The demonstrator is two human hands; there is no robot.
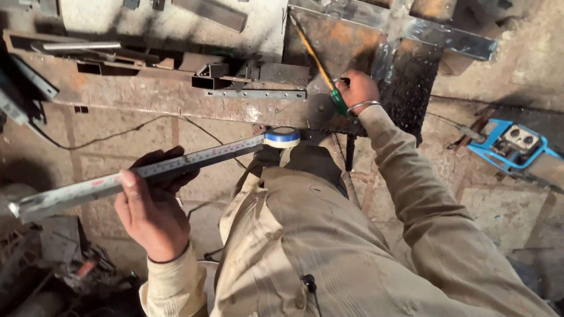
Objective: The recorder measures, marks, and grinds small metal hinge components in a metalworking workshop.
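Observation:
My left hand (151, 202) grips a long flat metal bar with the blade of a tape measure (176, 164) laid along it. The tape's blue and white case (282, 137) hangs at the bar's far end, near the edge of the rusty steel workbench (164, 94). The bar's near end sticks out to the left. My right hand (357, 89), a metal bangle on its wrist, rests on the bench and holds a tool with a green grip and a long yellowish shaft (320, 64) that points up and away across the steel plate.
Square steel tube offcuts (211, 76) and a perforated strip (255, 94) lie on the bench. A blue power tool (511, 144) sits on the dirt floor at right, a cable (117, 135) runs across the floor at left, and scrap lies at lower left.

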